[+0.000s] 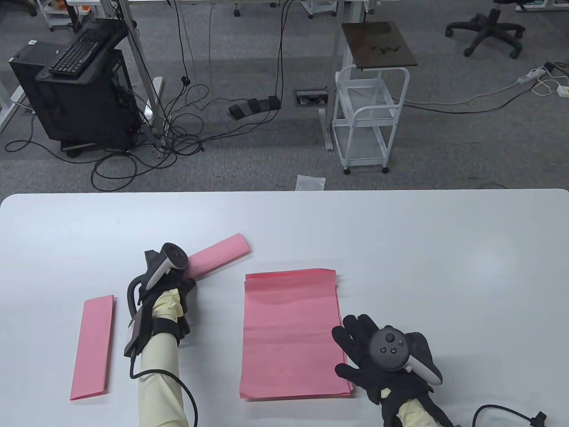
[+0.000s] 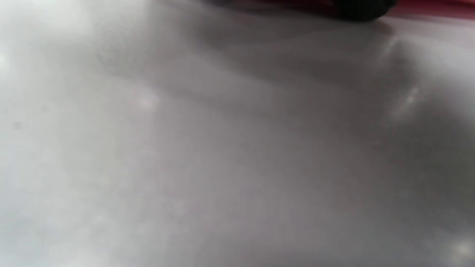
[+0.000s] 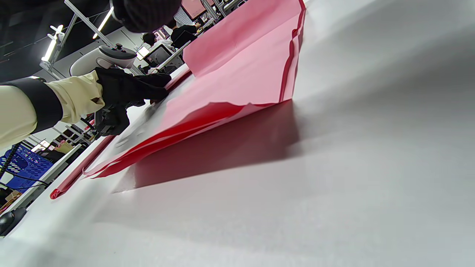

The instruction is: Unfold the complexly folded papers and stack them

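Observation:
A stack of unfolded pink sheets lies flat mid-table; it also shows in the right wrist view. A folded pink paper lies slanted behind it. My left hand is at that paper's near-left end and its fingers touch it; the tracker hides them. The right wrist view shows this hand reaching onto the paper. In the left wrist view a dark fingertip sits by a red strip. My right hand lies flat, fingers spread, on the stack's right edge. A second folded pink strip lies at far left.
The white table reaches to its far edge behind the papers. Cables run from both wrists off the near edge. The floor beyond holds a white cart, a computer tower and loose cables.

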`<state>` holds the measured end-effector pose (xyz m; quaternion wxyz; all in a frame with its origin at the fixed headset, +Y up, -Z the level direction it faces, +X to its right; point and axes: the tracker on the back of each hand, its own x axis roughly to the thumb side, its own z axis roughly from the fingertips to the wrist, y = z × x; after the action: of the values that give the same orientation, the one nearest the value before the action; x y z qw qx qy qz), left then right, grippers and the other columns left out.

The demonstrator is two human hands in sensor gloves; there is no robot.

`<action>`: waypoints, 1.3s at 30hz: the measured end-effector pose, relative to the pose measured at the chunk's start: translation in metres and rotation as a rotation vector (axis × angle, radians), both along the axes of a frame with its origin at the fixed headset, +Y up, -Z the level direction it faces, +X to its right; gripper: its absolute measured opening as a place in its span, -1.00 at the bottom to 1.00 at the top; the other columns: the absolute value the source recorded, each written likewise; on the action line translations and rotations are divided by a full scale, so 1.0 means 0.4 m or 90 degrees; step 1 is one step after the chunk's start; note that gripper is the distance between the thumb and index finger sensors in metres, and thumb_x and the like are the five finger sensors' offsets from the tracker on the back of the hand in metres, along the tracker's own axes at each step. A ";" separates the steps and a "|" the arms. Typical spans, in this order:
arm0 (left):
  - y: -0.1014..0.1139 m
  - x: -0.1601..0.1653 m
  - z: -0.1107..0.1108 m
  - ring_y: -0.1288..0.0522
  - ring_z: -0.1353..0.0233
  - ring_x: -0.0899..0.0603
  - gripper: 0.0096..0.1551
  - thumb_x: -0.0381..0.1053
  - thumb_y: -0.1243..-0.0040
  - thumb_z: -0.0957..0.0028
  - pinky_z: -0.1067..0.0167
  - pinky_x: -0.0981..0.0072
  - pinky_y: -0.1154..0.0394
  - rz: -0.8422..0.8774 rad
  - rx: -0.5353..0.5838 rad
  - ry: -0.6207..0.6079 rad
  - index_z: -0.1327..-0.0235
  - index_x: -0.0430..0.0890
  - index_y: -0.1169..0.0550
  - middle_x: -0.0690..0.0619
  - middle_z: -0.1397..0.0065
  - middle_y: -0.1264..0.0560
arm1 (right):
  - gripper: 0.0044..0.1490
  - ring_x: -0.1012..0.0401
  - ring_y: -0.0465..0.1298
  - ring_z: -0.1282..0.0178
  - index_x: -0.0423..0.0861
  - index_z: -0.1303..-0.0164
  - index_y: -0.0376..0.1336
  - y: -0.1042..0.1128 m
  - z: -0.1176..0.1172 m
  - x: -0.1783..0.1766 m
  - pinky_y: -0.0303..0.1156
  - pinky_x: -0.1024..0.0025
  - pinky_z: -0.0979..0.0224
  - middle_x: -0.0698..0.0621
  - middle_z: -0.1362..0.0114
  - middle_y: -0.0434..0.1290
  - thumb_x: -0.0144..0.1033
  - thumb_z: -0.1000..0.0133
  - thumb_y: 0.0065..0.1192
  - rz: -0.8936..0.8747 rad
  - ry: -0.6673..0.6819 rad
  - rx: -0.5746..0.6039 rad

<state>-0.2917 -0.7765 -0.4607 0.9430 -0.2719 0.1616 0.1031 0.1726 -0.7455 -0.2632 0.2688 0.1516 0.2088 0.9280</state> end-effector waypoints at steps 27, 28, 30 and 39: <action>0.211 0.063 0.170 -0.57 -0.20 -0.08 -0.42 0.06 -0.05 -0.16 -0.45 -0.12 -0.32 0.404 0.313 -0.146 -0.46 0.01 -0.37 0.02 -0.23 -0.57 | -0.09 0.25 -0.56 -0.68 0.34 -0.58 -0.28 0.002 -0.057 0.022 -0.74 -0.02 -0.50 0.26 -0.75 -0.41 0.06 -0.13 0.08 -0.091 -0.053 -0.012; 0.210 0.079 0.187 -0.57 -0.20 -0.09 -0.43 0.06 -0.05 -0.16 -0.45 -0.13 -0.31 0.438 0.302 -0.158 -0.46 0.00 -0.38 0.01 -0.23 -0.57 | -0.08 0.25 -0.55 -0.68 0.35 -0.58 -0.28 0.008 -0.066 0.025 -0.73 -0.02 -0.51 0.25 -0.75 -0.40 0.04 -0.13 0.09 -0.109 -0.066 -0.003; 0.202 0.117 0.229 -0.56 -0.19 -0.09 -0.43 0.05 -0.04 -0.17 -0.45 -0.14 -0.31 0.480 0.284 -0.183 -0.46 -0.01 -0.38 0.00 -0.22 -0.57 | -0.07 0.23 -0.52 -0.70 0.34 -0.58 -0.27 0.023 -0.087 0.027 -0.72 -0.04 -0.52 0.24 -0.76 -0.36 0.01 -0.13 0.12 -0.134 -0.094 0.032; 0.147 0.235 0.360 -0.57 -0.15 -0.10 -0.44 0.05 -0.04 -0.18 -0.42 -0.14 -0.32 0.558 0.220 -0.259 -0.45 -0.05 -0.40 -0.01 -0.18 -0.58 | 0.07 0.18 -0.36 -0.77 0.44 -0.49 -0.37 0.046 -0.144 -0.006 -0.64 -0.11 -0.58 0.24 -0.77 -0.26 -0.13 -0.08 0.25 -0.223 -0.079 0.101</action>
<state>-0.1978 -0.7179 -0.3167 0.8548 -0.1689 -0.1738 0.4589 0.1704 -0.7270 -0.3206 0.4259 0.1491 0.0885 0.8880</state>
